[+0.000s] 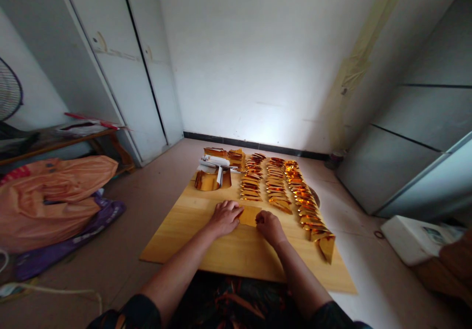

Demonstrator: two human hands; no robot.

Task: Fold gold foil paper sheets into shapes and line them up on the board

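Your left hand [225, 217] lies palm down with fingers curled onto the left edge of a gold paper sheet [250, 215], and your right hand [270, 225] presses closed on its right edge. The sheet rests flat on the wooden board [191, 230], near its centre. At twelve to two o'clock from the sheet run three rows of folded gold pieces [280, 191]. At eleven o'clock sits a stack of gold paper [212, 177].

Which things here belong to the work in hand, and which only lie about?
In use: gold sheet, pressed by left hand and right hand; wooden board; rows of folded gold pieces; stack of gold paper.

Lying about: orange bag; fan; white box.
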